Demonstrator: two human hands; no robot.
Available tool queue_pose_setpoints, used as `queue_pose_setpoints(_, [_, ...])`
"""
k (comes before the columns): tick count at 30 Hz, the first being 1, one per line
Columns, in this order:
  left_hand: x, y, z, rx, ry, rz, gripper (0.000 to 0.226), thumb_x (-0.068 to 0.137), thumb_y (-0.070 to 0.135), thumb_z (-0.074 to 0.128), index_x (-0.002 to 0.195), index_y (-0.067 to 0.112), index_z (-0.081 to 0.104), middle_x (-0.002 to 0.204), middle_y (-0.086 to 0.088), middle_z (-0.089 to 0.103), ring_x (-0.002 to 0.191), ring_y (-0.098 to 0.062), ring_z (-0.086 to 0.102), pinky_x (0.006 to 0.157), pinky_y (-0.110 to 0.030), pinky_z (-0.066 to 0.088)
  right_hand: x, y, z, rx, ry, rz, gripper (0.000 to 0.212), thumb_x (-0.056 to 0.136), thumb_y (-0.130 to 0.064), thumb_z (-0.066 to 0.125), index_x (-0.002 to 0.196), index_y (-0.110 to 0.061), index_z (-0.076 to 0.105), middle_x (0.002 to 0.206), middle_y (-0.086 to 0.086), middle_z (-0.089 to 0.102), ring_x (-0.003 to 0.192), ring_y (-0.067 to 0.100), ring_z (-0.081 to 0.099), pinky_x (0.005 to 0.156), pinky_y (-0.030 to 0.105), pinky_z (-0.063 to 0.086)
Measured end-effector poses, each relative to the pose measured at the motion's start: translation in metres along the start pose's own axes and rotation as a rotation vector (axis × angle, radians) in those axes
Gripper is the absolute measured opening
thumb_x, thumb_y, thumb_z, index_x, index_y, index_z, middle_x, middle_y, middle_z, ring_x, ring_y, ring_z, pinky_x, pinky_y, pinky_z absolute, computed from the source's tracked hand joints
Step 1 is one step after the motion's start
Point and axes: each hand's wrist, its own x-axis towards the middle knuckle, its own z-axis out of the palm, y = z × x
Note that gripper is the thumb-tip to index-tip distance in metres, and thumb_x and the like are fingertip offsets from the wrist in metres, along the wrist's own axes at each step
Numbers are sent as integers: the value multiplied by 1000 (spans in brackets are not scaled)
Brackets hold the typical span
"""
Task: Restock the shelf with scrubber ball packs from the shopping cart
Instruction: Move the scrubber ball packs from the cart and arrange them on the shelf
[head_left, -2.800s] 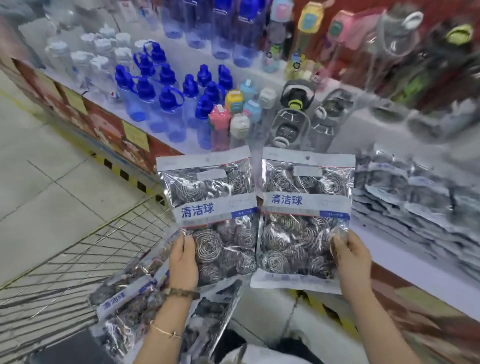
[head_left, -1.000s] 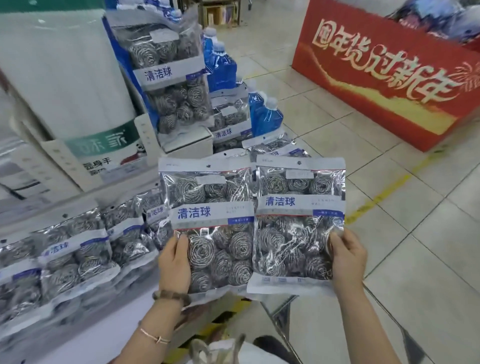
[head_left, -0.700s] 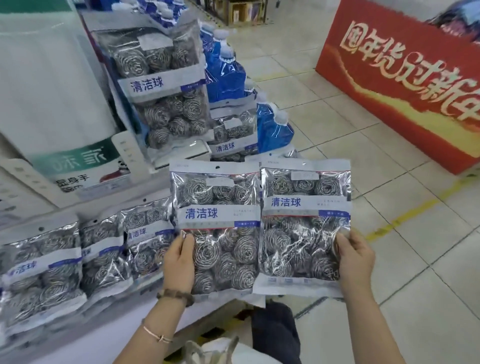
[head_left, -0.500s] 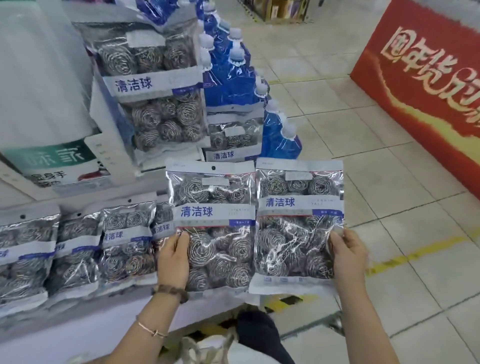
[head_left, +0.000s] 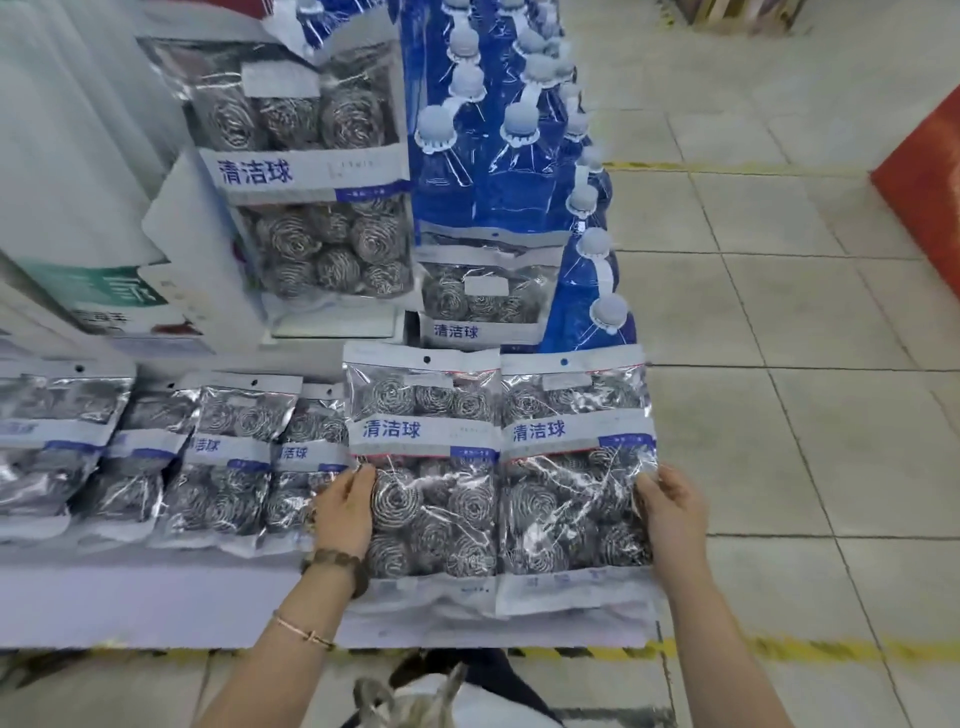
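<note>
Left hand: the left hand pinches the left pack by its outer edge, thumb on the front film, just left of the frame's centre.
Right hand: the right hand grips the right pack the same way by its outer edge, at centre right.
Spacing: the hands are well apart, each clamped on its own pack, so the two packs lie flat side by side with their inner edges meeting.
Where the packs are: in the lower centre of the frame, over the right end of the white shelf. I cannot tell whether they already rest on it or hang just above.
Why held so: the edge grips leave the printed bands uncovered and upright, matching the facing of the stock already out.
Shelf stock: a row of packs lies overlapped at lower left, labels forward, and the left pack sits just beside its last one.
Behind: an upright display pack stands at upper left, with blue bottles at upper centre.
Cart: not in view.
Step in hand: probably setting this pair down to extend the row to the right.
Next move calls for: probably an even lowering, then both grips released together.
Risk: the right pack lies close to the shelf's end, with tiled floor beyond, and the slick film could slide off.
</note>
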Motion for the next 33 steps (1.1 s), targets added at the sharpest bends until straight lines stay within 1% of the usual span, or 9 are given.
queue_pose_setpoints(4, [12, -5, 1, 101, -22, -90, 37, 95, 34, 43, 112, 4, 57, 112, -9, 56, 106, -24, 51, 96, -40, 36, 10, 15, 6, -168, 1, 77, 16, 93, -7, 49, 79, -13, 54, 67, 4, 47, 59, 16, 38, 53, 28, 29])
queue_pose_setpoints(7, [16, -12, 2, 256, -44, -96, 52, 95, 39, 40, 133, 4, 43, 136, -15, 46, 125, -32, 43, 103, -45, 32, 7, 16, 3, -471, -25, 46, 9, 96, -11, 43, 91, -10, 50, 71, 8, 51, 60, 16, 42, 53, 27, 30])
queue_pose_setpoints(10, [18, -15, 2, 348, -33, -68, 45, 94, 37, 44, 125, 4, 47, 112, -15, 58, 97, -28, 55, 86, -37, 42, 7, 16, 0, -596, -13, 3, 20, 96, -18, 46, 111, -10, 55, 98, 11, 61, 80, 26, 54, 62, 31, 37])
queue_pose_setpoints(13, [22, -16, -1, 451, -18, 13, 50, 88, 40, 51, 128, 11, 41, 109, -12, 57, 77, -19, 56, 72, -38, 54, 11, 7, 1, -666, 25, -115, 32, 92, -15, 51, 123, -8, 53, 111, 10, 60, 98, 29, 55, 76, 34, 42])
queue_pose_setpoints(16, [21, -8, 0, 655, -5, 212, 61, 86, 44, 50, 138, 18, 31, 127, -8, 44, 91, -18, 57, 76, -36, 56, 10, -10, 13, -760, -2, -235, 37, 90, -11, 53, 126, -7, 52, 114, 12, 58, 101, 28, 54, 83, 37, 46])
queue_pose_setpoints(20, [6, 15, 26, 868, -116, 491, 62, 91, 47, 40, 144, 23, 21, 151, -3, 18, 137, -20, 23, 114, -38, 18, -2, -21, 49, -867, -141, -336, 40, 91, -22, 53, 131, -18, 49, 126, 5, 55, 103, 22, 56, 90, 39, 49])
queue_pose_setpoints(25, [6, 9, 56, 1050, -249, 546, 64, 92, 57, 20, 146, 28, 2, 154, -6, -11, 142, -23, -8, 115, -45, -1, -12, 1, 74, -1151, -284, -413, 47, 96, -36, 42, 140, -20, 41, 152, 10, 29, 140, 29, 25, 114, 43, 18])
queue_pose_setpoints(29, [8, 2, 64, 1117, -246, 551, 69, 85, 59, -1, 146, 26, -7, 152, -9, -18, 142, -26, -11, 114, -49, -3, -12, 8, 79, -1264, -245, -416, 49, 88, -41, 32, 118, -18, 64, 132, 13, 55, 121, 33, 54, 97, 50, 41])
queue_pose_setpoints(33, [10, -3, 70, 1141, -244, 551, 81, 70, 57, -17, 143, 24, -14, 146, -9, -26, 141, -28, -14, 114, -52, -3, -14, 11, 84, -1314, -246, -419, 51, 88, -39, 31, 123, -19, 62, 134, 14, 54, 122, 31, 53, 98, 49, 34])
